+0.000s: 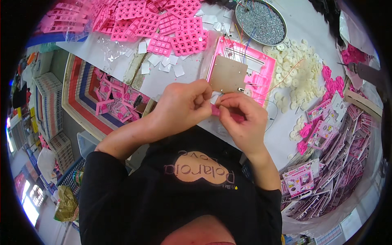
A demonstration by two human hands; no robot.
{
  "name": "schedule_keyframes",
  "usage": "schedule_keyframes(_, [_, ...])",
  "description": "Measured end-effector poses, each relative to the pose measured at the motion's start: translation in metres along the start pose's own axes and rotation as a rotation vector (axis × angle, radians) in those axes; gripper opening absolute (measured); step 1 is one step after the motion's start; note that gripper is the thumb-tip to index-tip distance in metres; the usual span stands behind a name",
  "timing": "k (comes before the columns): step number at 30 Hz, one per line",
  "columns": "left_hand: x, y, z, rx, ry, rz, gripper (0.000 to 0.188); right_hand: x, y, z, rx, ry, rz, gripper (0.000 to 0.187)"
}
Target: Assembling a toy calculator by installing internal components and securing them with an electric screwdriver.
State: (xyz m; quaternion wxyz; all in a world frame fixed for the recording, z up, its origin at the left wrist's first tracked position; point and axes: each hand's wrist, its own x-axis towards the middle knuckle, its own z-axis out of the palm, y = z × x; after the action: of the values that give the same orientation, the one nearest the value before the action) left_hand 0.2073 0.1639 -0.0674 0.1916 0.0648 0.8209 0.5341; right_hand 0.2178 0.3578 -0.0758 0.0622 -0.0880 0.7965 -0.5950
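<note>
My left hand [185,103] is closed, thumb and finger pinched together at the near edge of a pink plastic casing. My right hand [245,120] is also closed, its fingertips around a small pink piece [215,110] that sits between both hands. Its exact kind is mostly hidden by the fingers; more pink shows in the right palm. Just beyond the hands lies the open pink casing [265,65], with a brown circuit board [228,74] in it and thin coloured wires running out of it.
Pink keypad parts [188,36] and small white squares [165,61] lie at the back left. A round tray of small metal parts [261,22] stands behind the casing. White discs [300,73] and pink bundles [335,85] spread rightward, beside a bag of printed pieces [335,163]. A striped crate [77,92] is at left.
</note>
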Motion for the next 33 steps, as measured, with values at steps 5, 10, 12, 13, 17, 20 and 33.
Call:
schedule_keyframes(5, [0.021,-0.005,-0.014,-0.011,-0.153,-0.024,0.007,-0.003,0.008,0.005,-0.208,0.024,-0.355,0.014])
schedule_keyframes(10, [0.026,0.004,-0.024,-0.024,-0.256,-0.105,0.006,-0.006,0.001,0.003,-0.097,0.077,-0.107,0.016])
schedule_keyframes(12, [0.025,0.004,-0.023,-0.084,-0.276,-0.126,0.005,-0.007,-0.001,0.002,-0.064,0.073,0.0,0.016])
schedule_keyframes(13, [0.023,0.005,-0.021,-0.135,-0.284,-0.153,0.005,-0.007,0.0,0.001,-0.064,0.066,0.01,0.016])
schedule_keyframes(17, [0.016,0.003,-0.011,-0.303,-0.275,-0.177,0.005,-0.005,-0.003,-0.001,-0.133,0.022,0.03,0.015])
schedule_keyframes(20, [0.012,0.005,-0.008,-0.239,-0.236,-0.125,0.006,-0.005,-0.002,-0.002,-0.104,0.027,0.048,0.012])
schedule_keyframes(33, [0.04,0.022,-0.024,0.025,-0.424,-0.092,0.023,-0.011,0.012,-0.004,-0.11,0.084,-0.138,0.012])
